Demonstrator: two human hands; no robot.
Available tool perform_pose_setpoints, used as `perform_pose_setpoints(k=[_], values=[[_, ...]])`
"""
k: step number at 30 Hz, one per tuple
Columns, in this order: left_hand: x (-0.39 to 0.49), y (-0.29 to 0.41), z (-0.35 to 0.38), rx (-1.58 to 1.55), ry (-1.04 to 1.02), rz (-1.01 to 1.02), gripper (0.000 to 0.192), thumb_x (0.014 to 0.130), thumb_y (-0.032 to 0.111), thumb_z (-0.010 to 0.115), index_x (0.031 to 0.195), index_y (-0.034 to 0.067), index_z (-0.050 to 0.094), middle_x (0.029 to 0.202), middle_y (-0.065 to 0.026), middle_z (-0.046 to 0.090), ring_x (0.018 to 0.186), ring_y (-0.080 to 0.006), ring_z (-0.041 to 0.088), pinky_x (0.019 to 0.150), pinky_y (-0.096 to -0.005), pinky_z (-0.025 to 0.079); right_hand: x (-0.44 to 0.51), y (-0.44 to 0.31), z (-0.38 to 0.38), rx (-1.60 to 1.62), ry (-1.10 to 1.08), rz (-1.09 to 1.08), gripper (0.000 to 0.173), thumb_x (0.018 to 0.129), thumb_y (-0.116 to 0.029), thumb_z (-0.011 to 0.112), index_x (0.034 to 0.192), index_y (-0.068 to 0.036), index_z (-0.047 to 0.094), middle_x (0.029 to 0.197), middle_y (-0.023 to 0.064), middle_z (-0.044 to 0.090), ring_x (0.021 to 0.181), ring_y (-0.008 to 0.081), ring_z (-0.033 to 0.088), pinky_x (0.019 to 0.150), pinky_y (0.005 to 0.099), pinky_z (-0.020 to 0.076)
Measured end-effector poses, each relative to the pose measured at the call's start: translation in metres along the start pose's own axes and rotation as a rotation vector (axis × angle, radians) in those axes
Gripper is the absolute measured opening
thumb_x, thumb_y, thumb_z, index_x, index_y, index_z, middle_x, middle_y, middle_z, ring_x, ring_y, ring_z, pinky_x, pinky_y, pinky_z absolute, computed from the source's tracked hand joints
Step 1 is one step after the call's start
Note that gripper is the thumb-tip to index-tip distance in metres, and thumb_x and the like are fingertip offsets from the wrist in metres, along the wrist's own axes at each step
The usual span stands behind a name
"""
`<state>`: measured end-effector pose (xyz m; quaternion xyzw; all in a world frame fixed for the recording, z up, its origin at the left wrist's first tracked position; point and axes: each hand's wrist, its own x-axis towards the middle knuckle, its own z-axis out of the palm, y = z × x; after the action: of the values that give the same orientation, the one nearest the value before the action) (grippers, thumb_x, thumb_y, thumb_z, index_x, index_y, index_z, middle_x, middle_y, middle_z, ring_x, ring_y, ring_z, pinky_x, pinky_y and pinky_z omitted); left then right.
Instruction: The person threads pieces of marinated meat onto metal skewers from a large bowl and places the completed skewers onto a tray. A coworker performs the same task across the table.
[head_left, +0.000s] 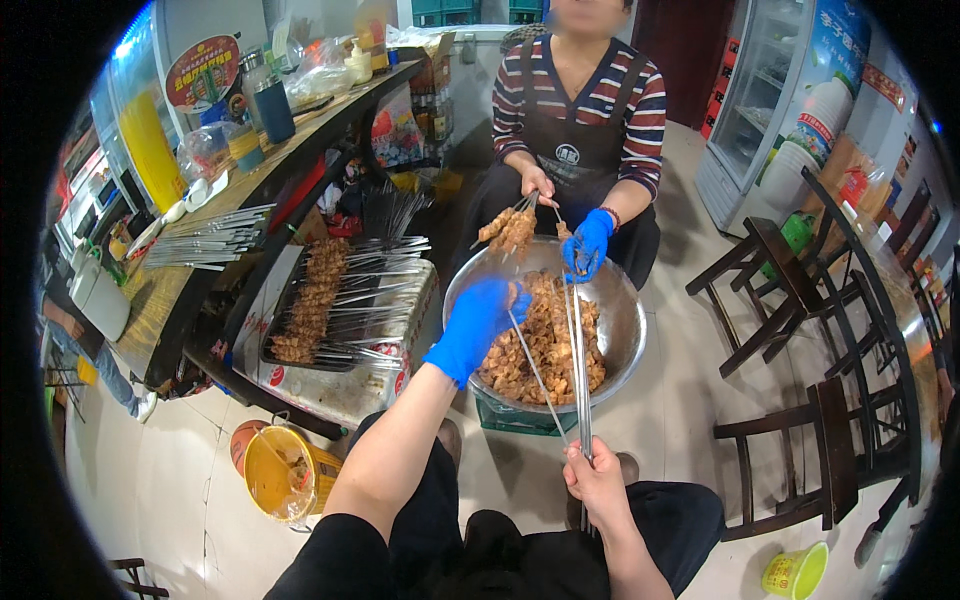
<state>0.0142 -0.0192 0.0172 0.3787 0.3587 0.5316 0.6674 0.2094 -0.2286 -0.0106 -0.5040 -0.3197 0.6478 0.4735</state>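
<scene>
My left hand, in a blue glove and blurred, is over the near-left side of a steel bowl. Its curled fingers seem to pinch a piece of meat, partly hidden, by the tip of one metal skewer. Bare, my right hand grips that skewer's lower end and a bundle of skewers pointing away over the bowl. Cut, seasoned meat fills much of the bowl, which rests on a green crate.
Opposite sits a person holding loaded skewers, one hand gloved. Left, a black tray carries finished meat skewers; bare skewers lie on the wooden counter. A yellow bucket stands near-left, wooden stools right.
</scene>
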Motion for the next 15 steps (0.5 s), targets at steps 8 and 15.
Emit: perform_pose_setpoints(k=[8,15], values=[[0.001,-0.008,0.004,-0.030,0.036,-0.041,0.026,0.097,0.019,0.049,0.113,-0.001,0.057,0.110,-0.0134,0.062,0.100,-0.0234,0.064,0.087,-0.0344,0.055,0.000,0.001,-0.003,0.003,0.020,0.003,0.006,0.097,-0.013,0.051,0.096,-0.007,0.053,0.061,-0.0017,0.050,0.047,0.0035,0.038,0.043,0.0186,0.0278],[0.000,-0.018,0.006,-0.182,0.056,-0.079,0.026,0.097,0.017,0.049,0.113,-0.002,0.056,0.110,-0.0145,0.062,0.100,-0.0238,0.064,0.086,-0.0343,0.055,0.002,0.008,-0.005,0.010,0.017,-0.029,0.008,0.097,-0.014,0.051,0.096,-0.006,0.053,0.061,-0.0013,0.050,0.047,0.0033,0.038,0.043,0.0187,0.0272]])
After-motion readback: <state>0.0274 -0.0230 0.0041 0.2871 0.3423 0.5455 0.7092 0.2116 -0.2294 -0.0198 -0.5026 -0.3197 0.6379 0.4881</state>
